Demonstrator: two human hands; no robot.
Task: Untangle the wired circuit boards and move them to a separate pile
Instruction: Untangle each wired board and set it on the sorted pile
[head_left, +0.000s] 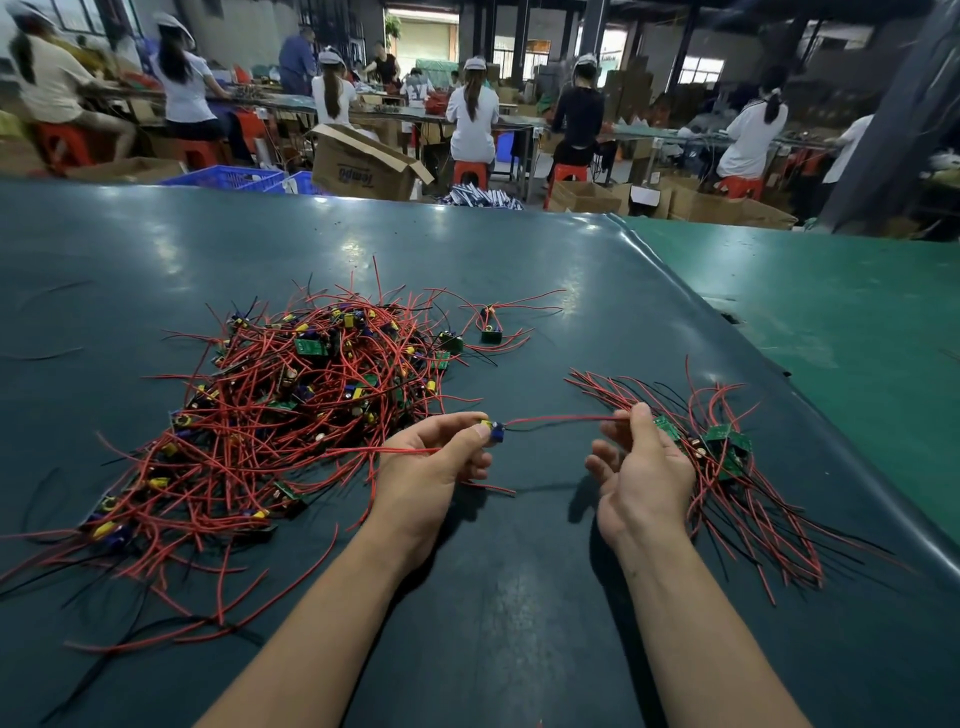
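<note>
Mid-untangle. My left hand (441, 457) pinches one circuit board (493, 430) just beside tangled pile (291, 415); right hand (636, 457) pinches its red wire (561, 418), pulled taut between. Sorted pile (722, 452) under right hand. Next: free trailing lead, lay board there.

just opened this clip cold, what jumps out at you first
A big tangled heap of red-wired circuit boards sprawls over the dark table on the left. In front, the left hand pinches one small board while the right hand holds its red wire stretched taut. A smaller sorted pile lies at right.
</note>
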